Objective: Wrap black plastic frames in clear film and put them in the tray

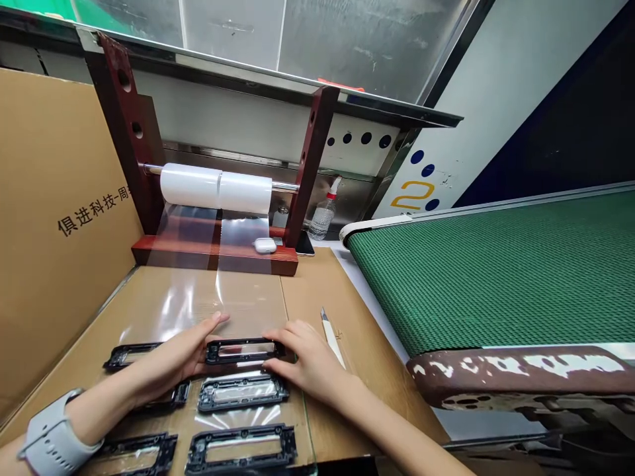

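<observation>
Head view: black frame (247,350) lies between both hands' fingers (278,344).

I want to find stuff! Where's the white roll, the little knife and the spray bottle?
white roll (215,188): head view, middle of the roll on its rod.
little knife (331,334): head view, along its pale handle by the right hand.
spray bottle (322,218): head view, on its clear body.
</observation>
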Tool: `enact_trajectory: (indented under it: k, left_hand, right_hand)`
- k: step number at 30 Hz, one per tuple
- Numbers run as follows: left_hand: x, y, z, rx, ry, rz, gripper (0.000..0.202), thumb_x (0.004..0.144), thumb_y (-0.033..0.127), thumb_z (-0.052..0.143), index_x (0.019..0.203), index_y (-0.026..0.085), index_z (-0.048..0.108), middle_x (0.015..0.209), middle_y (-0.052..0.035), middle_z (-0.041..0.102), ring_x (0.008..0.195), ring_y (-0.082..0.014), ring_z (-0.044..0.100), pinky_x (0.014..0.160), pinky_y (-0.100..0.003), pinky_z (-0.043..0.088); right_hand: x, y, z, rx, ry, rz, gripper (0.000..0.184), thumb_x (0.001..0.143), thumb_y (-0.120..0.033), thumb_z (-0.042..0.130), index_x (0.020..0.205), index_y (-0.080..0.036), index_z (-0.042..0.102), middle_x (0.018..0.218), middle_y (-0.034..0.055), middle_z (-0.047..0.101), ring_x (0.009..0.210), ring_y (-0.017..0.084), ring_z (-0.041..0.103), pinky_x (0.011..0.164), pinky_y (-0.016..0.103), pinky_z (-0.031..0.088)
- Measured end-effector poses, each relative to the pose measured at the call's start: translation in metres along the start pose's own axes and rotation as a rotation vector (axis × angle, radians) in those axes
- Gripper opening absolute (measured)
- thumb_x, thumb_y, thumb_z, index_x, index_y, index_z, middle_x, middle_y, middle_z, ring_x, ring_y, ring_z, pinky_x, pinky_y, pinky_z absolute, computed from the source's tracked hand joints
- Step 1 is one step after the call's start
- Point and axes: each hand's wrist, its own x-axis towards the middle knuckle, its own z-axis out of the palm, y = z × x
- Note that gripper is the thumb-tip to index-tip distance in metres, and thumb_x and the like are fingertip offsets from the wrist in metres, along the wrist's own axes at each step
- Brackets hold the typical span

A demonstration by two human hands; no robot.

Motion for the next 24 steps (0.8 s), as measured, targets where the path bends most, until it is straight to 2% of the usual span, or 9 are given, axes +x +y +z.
enact_trajectory:
  k: [6,11,15,17,19,21,22,23,24]
  left_hand:
    - [0.000,-0.003,-0.004,0.014,-0.003,-0.024,0.069,0.087,0.059,0.042,0.141,0.017,0.029,0.117,-0.0139,0.070,0.116,-0.0258,0.060,0.110,-0.047,0.035]
    - [0.000,-0.001,-0.003,0.035,0.037,0.028,0.069,0.086,0.061,0.042,0.138,0.016,0.034,0.118,-0.0151,0.069,0.117,-0.0273,0.060,0.112,-0.047,0.033]
    - [-0.003,0.009,0.001,0.103,0.226,0.200,0.071,0.087,0.061,0.035,0.143,0.018,0.022,0.147,-0.0140,0.045,0.136,-0.0217,0.040,0.119,-0.041,0.019]
    - [-0.012,0.013,0.005,0.150,0.335,0.317,0.072,0.088,0.061,0.031,0.145,0.022,0.015,0.158,-0.0074,0.025,0.143,-0.0172,0.023,0.120,-0.036,0.013]
    - [-0.025,0.008,0.010,0.211,0.434,0.381,0.069,0.087,0.063,0.034,0.145,0.028,0.021,0.159,-0.0018,0.022,0.146,-0.0177,0.015,0.121,-0.038,0.006]
    - [-0.037,-0.012,0.016,0.383,0.492,0.420,0.057,0.086,0.062,0.041,0.137,0.037,0.037,0.154,0.0020,0.035,0.144,-0.0221,0.021,0.120,-0.047,0.007]
    - [-0.039,-0.028,0.019,0.598,0.495,0.466,0.050,0.088,0.060,0.038,0.134,0.041,0.041,0.150,0.0042,0.041,0.142,-0.0240,0.029,0.118,-0.052,0.016]
    - [-0.038,-0.046,0.024,0.841,0.435,0.573,0.044,0.092,0.052,0.035,0.134,0.044,0.040,0.146,0.0063,0.047,0.137,-0.0233,0.038,0.111,-0.051,0.032]
    - [-0.033,-0.067,0.030,1.126,0.226,0.727,0.045,0.094,0.041,0.038,0.138,0.043,0.034,0.144,0.0052,0.049,0.130,-0.0208,0.047,0.102,-0.040,0.046]
  right_hand:
    - [0.003,0.001,0.000,-0.059,-0.021,-0.021,0.037,0.078,-0.030,0.074,0.112,-0.021,0.064,0.091,0.0053,0.065,0.086,0.022,0.056,0.079,0.035,0.045]
    - [0.002,-0.001,0.001,-0.048,0.002,0.002,0.041,0.078,-0.031,0.074,0.115,-0.021,0.061,0.094,0.0058,0.066,0.089,0.023,0.057,0.081,0.038,0.046]
    - [-0.001,-0.004,-0.002,-0.008,0.036,0.060,0.049,0.073,-0.027,0.078,0.117,-0.019,0.058,0.106,0.0081,0.065,0.098,0.025,0.057,0.087,0.041,0.046]
    - [-0.008,-0.007,-0.007,-0.005,0.061,0.086,0.044,0.076,-0.023,0.075,0.115,-0.019,0.058,0.106,0.0085,0.065,0.100,0.025,0.057,0.087,0.041,0.047]
    - [-0.020,-0.011,-0.015,-0.018,0.074,0.084,0.037,0.080,-0.019,0.070,0.115,-0.019,0.058,0.105,0.0082,0.065,0.100,0.024,0.057,0.087,0.040,0.047]
    - [-0.037,-0.015,-0.027,-0.052,0.069,0.055,0.032,0.082,-0.017,0.066,0.113,-0.019,0.059,0.103,0.0071,0.065,0.099,0.023,0.058,0.087,0.039,0.048]
    - [-0.046,-0.017,-0.035,-0.078,0.066,0.038,0.030,0.082,-0.017,0.066,0.111,-0.020,0.060,0.101,0.0063,0.066,0.097,0.023,0.058,0.086,0.039,0.048]
    - [-0.055,-0.018,-0.045,-0.113,0.070,0.025,0.026,0.082,-0.018,0.065,0.108,-0.020,0.061,0.099,0.0056,0.067,0.095,0.023,0.059,0.085,0.038,0.048]
    - [-0.064,-0.019,-0.057,-0.153,0.081,0.018,0.023,0.083,-0.019,0.065,0.106,-0.021,0.062,0.098,0.0050,0.067,0.093,0.023,0.059,0.084,0.038,0.048]
